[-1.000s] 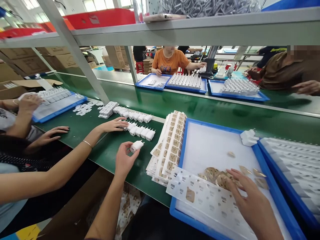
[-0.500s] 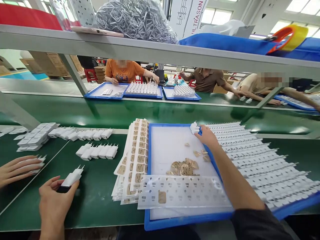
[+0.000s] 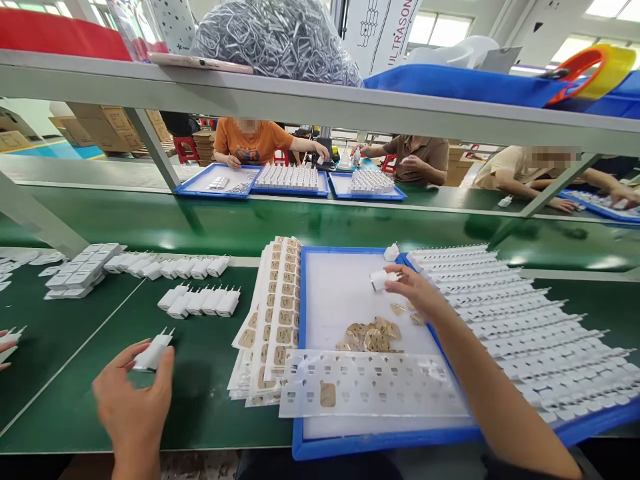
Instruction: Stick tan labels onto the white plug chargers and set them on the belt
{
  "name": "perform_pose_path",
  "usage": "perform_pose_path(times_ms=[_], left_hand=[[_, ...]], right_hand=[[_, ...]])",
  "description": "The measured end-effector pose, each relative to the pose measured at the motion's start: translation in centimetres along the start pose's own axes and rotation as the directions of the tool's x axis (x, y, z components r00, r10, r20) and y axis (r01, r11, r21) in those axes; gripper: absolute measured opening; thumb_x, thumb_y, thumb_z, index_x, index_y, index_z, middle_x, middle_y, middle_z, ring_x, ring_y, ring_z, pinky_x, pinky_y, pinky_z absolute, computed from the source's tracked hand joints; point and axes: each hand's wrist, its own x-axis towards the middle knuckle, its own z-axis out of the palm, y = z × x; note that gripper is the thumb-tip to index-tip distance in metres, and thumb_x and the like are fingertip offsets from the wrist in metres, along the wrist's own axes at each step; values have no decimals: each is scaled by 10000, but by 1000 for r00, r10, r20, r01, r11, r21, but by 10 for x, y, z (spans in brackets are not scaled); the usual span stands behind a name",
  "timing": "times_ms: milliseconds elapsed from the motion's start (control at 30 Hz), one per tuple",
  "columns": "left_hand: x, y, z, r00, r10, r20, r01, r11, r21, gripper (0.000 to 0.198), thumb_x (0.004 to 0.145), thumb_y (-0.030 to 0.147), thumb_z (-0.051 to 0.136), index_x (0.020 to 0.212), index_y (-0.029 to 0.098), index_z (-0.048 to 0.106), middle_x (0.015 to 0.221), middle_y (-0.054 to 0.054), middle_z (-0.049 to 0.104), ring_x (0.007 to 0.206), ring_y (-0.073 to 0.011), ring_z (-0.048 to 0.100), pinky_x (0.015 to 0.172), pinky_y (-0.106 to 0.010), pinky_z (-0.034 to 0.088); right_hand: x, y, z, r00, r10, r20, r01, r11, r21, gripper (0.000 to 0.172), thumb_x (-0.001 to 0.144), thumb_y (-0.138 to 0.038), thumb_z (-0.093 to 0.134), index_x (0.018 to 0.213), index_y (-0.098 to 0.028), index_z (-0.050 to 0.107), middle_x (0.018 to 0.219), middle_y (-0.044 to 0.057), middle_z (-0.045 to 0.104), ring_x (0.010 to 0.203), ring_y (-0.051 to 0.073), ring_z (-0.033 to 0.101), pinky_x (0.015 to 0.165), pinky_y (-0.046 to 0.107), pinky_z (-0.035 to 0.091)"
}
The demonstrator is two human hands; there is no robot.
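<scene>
My left hand (image 3: 137, 390) is low on the green table, its thumb and fingers around a white plug adapter (image 3: 154, 351) whose pins point away. Over the top right of a blue-rimmed tray (image 3: 345, 438), my right hand (image 3: 410, 287) pinches another white adapter (image 3: 381, 280). One more white piece (image 3: 391, 252) stands at the tray's back right corner. Loose brown stickers (image 3: 373, 335) lie in the tray. A clear perforated sheet (image 3: 375, 393) with one brown sticker lies across its front. Stacked sticker sheets (image 3: 270, 320) are beside the tray's left edge.
Rows of white adapters (image 3: 520, 320) fill a tray on the right. More adapters (image 3: 200, 301) stand in groups at the left. Another person's hand (image 3: 6, 348) holds an adapter at the left edge. A shelf (image 3: 300, 97) spans above; people work across the belt.
My right hand has drawn back toward me with an adapter, leaving a white piece at the tray's corner. My left hand's grip is wider. The neighbouring hand has moved left, mostly out of view.
</scene>
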Motion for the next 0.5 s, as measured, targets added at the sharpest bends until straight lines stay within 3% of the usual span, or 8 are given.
perform_pose_path(times_ms=[33,100,200,300,333,400,500], left_hand=[[-10,15,4,1000,18,23,-17,999,-47,415,843,520,644,1142,235,605,1179,-112,621,1148,-408,567,985,-642,468],[-35,47,13,973,165,161,-123,962,-243,373,871,480,652,1156,243,608,1212,-94,653,1063,-331,630,940,-543,523],[-77,92,27,825,450,342,-257,838,-482,304,907,378,665,1181,262,602,1212,-74,673,1145,-279,639,959,-443,541],[-110,128,36,674,620,401,-293,723,-625,522,866,337,728,1346,273,534,1305,-97,649,1180,-268,638,918,-392,568],[-117,136,38,655,639,402,-287,703,-650,580,852,331,746,1378,268,510,1316,-106,646,1175,-266,644,899,-380,575],[-122,144,40,658,634,406,-259,697,-669,565,853,304,751,1364,264,515,1277,-101,671,1141,-249,663,868,-352,581],[-117,138,39,691,586,423,-228,732,-642,404,860,287,753,1229,256,591,1154,-66,718,1059,-222,688,835,-318,573]], right_hand=[[-18,-3,7,997,-39,65,23,971,238,450,856,-434,697,1247,-221,633,976,57,748,948,219,719,916,361,556],[-54,-12,26,984,-111,138,5,797,603,456,754,-436,820,1141,-233,688,1043,54,730,931,205,697,885,357,563],[-97,-26,62,961,-128,247,-140,544,827,416,728,-396,867,1093,-243,741,1025,42,721,902,179,677,828,326,566],[-123,-37,99,937,-142,318,-248,372,895,399,722,-391,880,1074,-246,760,1017,42,724,910,180,676,810,313,566],[-129,-39,109,928,-151,340,-272,347,897,393,728,-395,876,1074,-251,758,1019,42,725,913,184,679,804,314,567],[-136,-39,126,911,-174,373,-291,367,883,376,776,-430,836,1101,-265,744,1041,47,727,935,198,686,804,324,567],[-139,-33,137,923,-200,329,-159,581,798,394,870,-459,742,1220,-289,683,1149,65,717,1049,224,678,883,363,563]])
